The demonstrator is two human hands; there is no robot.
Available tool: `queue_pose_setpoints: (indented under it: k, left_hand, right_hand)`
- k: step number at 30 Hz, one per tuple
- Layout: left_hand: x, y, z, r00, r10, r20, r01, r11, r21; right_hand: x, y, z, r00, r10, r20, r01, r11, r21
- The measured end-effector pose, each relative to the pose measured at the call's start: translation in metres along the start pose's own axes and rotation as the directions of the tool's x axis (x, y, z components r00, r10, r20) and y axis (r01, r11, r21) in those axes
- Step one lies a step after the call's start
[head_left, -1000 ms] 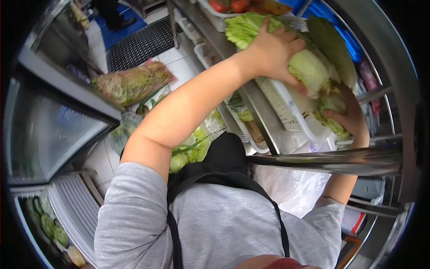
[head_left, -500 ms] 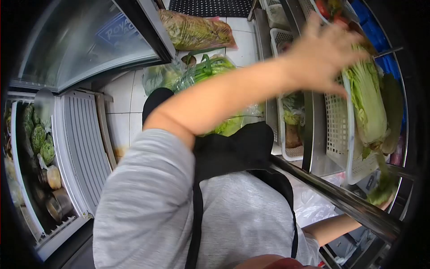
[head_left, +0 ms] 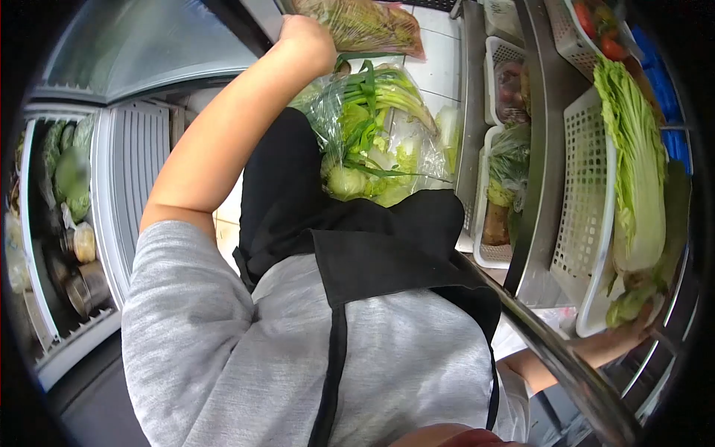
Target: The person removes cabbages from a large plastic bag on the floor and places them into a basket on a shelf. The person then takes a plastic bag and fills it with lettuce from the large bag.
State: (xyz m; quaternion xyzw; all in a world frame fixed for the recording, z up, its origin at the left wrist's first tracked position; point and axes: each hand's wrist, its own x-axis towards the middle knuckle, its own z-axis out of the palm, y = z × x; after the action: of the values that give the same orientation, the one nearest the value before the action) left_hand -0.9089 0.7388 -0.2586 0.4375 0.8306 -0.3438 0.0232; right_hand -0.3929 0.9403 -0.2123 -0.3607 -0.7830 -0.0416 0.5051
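Observation:
My left hand (head_left: pixel 305 39) is at the edge of the glass fridge door (head_left: pixel 246 30), wrist bent; its fingers are mostly hidden, so their grip is unclear. On the right, my right hand (head_left: pixel 634 334) is closed around a small leafy green vegetable (head_left: pixel 628 305) at the near end of a white perforated basket (head_left: pixel 585 179). A long napa cabbage (head_left: pixel 634 171) lies along the top of that basket, its root end close to my right hand. A darker long vegetable (head_left: pixel 674 216) sits beside the cabbage, partly hidden.
Bagged greens and spring onions (head_left: pixel 380 127) lie on the tiled floor before my knees, with a wrapped bundle (head_left: pixel 365 26) behind. Lower baskets (head_left: pixel 495 253) stand on the rack. A metal rail (head_left: pixel 551 350) crosses near my right arm. An open chest (head_left: pixel 67 223) holds vegetables at left.
My left hand has swung from above the napa cabbage, fingers spread, leftward to the fridge door. My right hand stays by the basket's near end with the leafy green. The view has shifted.

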Motion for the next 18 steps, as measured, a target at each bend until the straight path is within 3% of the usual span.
queue_pose_setpoints:
  k: [1,3,5,8,9,10,12,13,17,18]
  left_hand:
    - [-0.008,0.002,-0.007,0.989,0.019,0.145,-0.007,0.996,-0.088]
    - [-0.036,0.003,-0.006,0.992,0.066,0.108,-0.044,0.98,-0.194]
    - [-0.07,0.005,0.003,0.999,0.039,0.003,-0.037,0.955,-0.294]
    - [-0.123,0.01,0.018,0.999,-0.022,0.041,0.039,0.884,-0.467]
    - [-0.145,0.012,0.021,0.995,-0.069,-0.075,0.023,0.867,-0.497]
    - [-0.162,0.013,0.022,0.995,-0.074,-0.06,0.034,0.864,-0.502]
    - [-0.186,0.011,0.026,0.957,-0.153,0.247,0.278,0.731,-0.624]
    - [-0.196,0.01,0.038,0.952,-0.157,0.265,0.292,0.728,-0.62]
    - [-0.233,0.002,0.123,0.814,-0.226,0.534,0.48,0.781,-0.4]
    - [-0.234,-0.008,0.138,0.696,-0.225,0.681,0.575,0.744,-0.341]
  right_hand:
    - [-0.004,0.002,0.001,1.0,0.008,-0.007,-0.008,1.0,-0.006]
    - [-0.013,0.007,-0.001,1.0,0.018,-0.006,-0.018,1.0,-0.015]
    - [-0.02,0.011,-0.004,1.0,0.03,-0.011,-0.03,0.999,-0.028]
    - [-0.024,0.012,-0.006,0.999,0.033,-0.014,-0.033,0.998,-0.045]
    - [-0.028,0.016,-0.007,0.999,0.036,-0.02,-0.037,0.998,-0.052]
    - [-0.026,0.013,-0.007,0.999,0.033,-0.015,-0.034,0.998,-0.053]
    - [-0.031,0.012,-0.004,0.999,0.037,-0.014,-0.038,0.998,-0.059]
    - [-0.032,0.012,-0.004,0.999,0.037,-0.009,-0.038,0.997,-0.065]
    - [-0.036,0.015,-0.005,0.999,0.039,-0.02,-0.04,0.996,-0.083]
    - [-0.036,0.014,-0.004,0.999,0.041,-0.025,-0.043,0.996,-0.081]
